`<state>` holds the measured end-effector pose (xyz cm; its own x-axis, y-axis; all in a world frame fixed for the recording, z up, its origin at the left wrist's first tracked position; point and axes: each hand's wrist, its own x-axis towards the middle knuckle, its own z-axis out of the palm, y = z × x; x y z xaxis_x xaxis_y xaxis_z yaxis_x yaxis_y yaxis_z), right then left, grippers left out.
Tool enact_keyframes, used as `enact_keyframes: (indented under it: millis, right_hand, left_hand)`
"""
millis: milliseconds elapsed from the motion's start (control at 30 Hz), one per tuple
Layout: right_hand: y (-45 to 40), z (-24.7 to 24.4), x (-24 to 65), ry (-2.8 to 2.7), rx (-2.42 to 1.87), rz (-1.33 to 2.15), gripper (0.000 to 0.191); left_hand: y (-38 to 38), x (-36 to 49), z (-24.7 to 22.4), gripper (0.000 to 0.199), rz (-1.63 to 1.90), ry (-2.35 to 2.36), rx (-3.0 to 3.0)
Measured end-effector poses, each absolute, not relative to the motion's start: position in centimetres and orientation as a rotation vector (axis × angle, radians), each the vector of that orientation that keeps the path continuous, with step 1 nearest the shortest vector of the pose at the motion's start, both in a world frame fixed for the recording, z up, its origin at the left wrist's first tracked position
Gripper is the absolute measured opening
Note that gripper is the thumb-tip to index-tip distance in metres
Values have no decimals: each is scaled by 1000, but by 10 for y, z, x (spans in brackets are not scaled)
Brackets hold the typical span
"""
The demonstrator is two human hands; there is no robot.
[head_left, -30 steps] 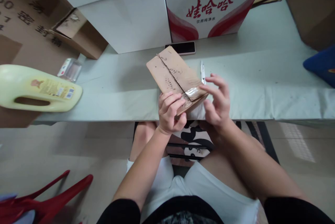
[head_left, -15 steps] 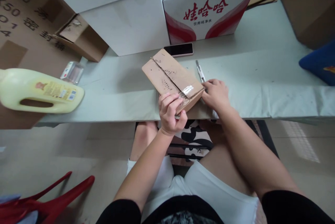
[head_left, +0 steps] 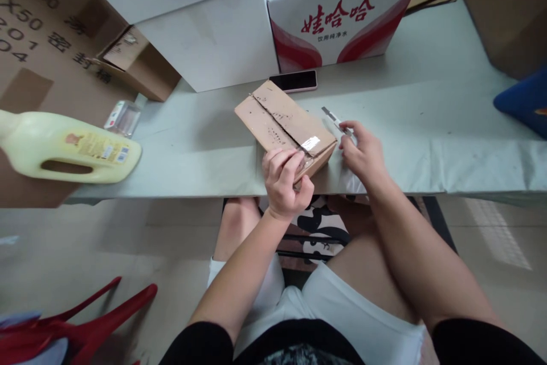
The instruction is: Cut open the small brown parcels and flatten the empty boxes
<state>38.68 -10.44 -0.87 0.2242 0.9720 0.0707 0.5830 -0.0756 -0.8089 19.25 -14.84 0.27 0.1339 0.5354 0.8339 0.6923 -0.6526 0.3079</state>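
A small brown cardboard box [head_left: 284, 120] lies slantwise near the table's front edge, a seam running along its top and a piece of clear shiny tape at its right end. My left hand [head_left: 285, 180] grips the box's near edge, fingers on top and thumb at the side. Just right of the box, my right hand [head_left: 363, 151] has its fingers closed round the rear part of a white and grey utility knife [head_left: 334, 117], whose tip points away to the upper left. Some clear plastic lies beneath my right hand.
A black-screened phone [head_left: 294, 81] lies behind the box, before a white and red carton [head_left: 337, 23]. At the left are a pale yellow jug [head_left: 85, 146] and a small clear case [head_left: 122, 118]. A blue object [head_left: 523, 103] stands at the right; a red chair [head_left: 98, 319] is lower left.
My right hand has left the box's right corner, moved slightly right and taken hold of the knife, which has tilted. My left hand still grips the box.
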Motion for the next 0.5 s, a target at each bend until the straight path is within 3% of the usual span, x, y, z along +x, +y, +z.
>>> enact_keyframes:
  millis: [100, 333, 500]
  right_hand:
    - [-114, -1, 385, -1294, -1474, 628, 24]
    - [-143, 24, 374, -1327, -1179, 32, 18]
    - [-162, 32, 356, -1527, -770, 212, 19]
  left_hand:
    - [-149, 196, 8, 41, -1507, -1251, -2237]
    - [-149, 197, 10, 28, -1534, -1247, -2208]
    - [-147, 196, 1, 26, -1561, -1260, -2168]
